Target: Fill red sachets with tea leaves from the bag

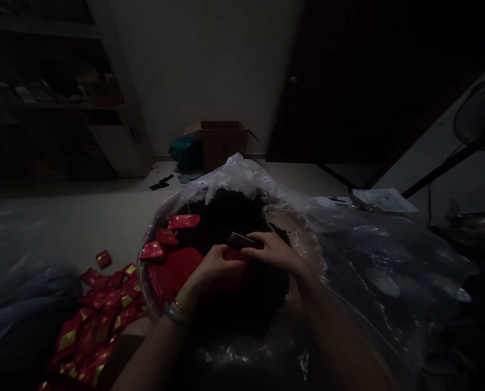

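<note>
A heap of black, shredded, leaf-like material (236,209) lies in a large clear plastic bag (238,165) that is spread open in front of me. My left hand (218,266) is closed over the heap, thumb and fingers pinching a red packet (232,254). Close beside it, my right hand (270,248) grips a small dark flat object with a pale edge (243,240); its kind is too dim to make out. Several red packets (184,221) rest on the left side of the bag, along with flat red wrappers (177,271).
On the floor at left is a pile of red packets with gold labels (104,304), near a bulging plastic bag (26,304). An open cardboard box (224,144) and a teal bundle (185,153) stand by the wall. More clear plastic (372,260) spreads to the right. The room is dark.
</note>
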A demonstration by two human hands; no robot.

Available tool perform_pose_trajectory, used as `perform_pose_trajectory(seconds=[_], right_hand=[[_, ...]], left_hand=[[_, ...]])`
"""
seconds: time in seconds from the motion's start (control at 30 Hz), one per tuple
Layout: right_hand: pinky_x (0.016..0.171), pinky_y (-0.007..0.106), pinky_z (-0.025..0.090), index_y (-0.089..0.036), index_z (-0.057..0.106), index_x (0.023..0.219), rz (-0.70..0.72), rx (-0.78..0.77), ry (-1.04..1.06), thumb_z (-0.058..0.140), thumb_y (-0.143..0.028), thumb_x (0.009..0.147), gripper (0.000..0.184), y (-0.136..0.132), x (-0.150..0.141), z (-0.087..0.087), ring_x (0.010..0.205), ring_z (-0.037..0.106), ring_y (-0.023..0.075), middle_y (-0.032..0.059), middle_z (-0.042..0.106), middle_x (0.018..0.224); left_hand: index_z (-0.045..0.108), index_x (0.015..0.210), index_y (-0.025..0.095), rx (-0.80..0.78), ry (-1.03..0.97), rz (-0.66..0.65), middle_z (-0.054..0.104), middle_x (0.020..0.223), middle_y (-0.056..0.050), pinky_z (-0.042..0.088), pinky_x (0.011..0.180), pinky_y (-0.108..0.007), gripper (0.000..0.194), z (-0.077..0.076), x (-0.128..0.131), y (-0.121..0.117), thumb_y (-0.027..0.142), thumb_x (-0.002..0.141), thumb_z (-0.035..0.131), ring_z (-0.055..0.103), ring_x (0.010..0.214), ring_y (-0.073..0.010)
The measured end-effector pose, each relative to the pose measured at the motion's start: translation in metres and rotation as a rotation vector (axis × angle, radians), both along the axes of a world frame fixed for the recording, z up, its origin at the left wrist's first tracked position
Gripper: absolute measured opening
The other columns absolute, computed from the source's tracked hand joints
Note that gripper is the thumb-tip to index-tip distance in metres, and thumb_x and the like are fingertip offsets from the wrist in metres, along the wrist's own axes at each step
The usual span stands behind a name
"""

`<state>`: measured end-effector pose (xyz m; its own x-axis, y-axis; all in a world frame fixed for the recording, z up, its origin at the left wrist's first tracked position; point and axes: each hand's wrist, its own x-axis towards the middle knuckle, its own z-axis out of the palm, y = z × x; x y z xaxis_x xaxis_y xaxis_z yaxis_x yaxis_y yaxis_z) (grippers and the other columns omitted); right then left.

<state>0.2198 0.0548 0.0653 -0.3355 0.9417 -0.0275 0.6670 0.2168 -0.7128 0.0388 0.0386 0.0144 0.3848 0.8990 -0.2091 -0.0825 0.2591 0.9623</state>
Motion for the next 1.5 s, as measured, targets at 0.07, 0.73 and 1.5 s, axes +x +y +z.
perform_pose_trajectory(seconds=[0.07, 0.73, 1.5], right_hand=[[0.075, 0.028, 0.047, -0.018, 0.07, 0.107, -0.013, 0.004, -0.01, 0.066, -0.039, 0.077, 0.037, 0.001, 0.002, 0.0, 0.087, 0.066, 0.0218, 0.0056, 0.073, 0.102], [0.075, 0.029, 0.046, -0.02, 0.072, 0.1, 0.014, 0.102, 0.042, 0.06, -0.033, 0.083, 0.025, 0.0, 0.003, -0.001, 0.086, 0.067, 0.0212, 0.0044, 0.074, 0.097], [0.077, 0.033, 0.045, -0.012, 0.057, 0.117, -0.166, -0.199, -0.531, 0.052, -0.049, 0.088, 0.048, 0.031, 0.014, -0.06, 0.101, 0.064, 0.0301, 0.0192, 0.066, 0.114]], left_hand=[[0.072, 0.089, 0.011, -0.009, -0.002, 0.014, 0.069, 0.072, -0.005, 0.046, 0.054, -0.023, 0.038, 0.001, -0.001, 0.001, 0.035, 0.06, 0.081, 0.06, 0.057, -0.0131], [0.072, 0.087, 0.011, 0.013, 0.017, 0.007, 0.069, 0.072, -0.004, 0.045, 0.057, -0.023, 0.039, 0.007, -0.003, 0.002, 0.033, 0.057, 0.082, 0.06, 0.058, -0.013], [0.067, 0.066, 0.012, 0.012, -0.144, 0.393, 0.063, 0.058, 0.0, 0.04, 0.049, -0.021, 0.041, -0.02, 0.0, 0.019, 0.05, 0.056, 0.079, 0.053, 0.049, -0.0106]])
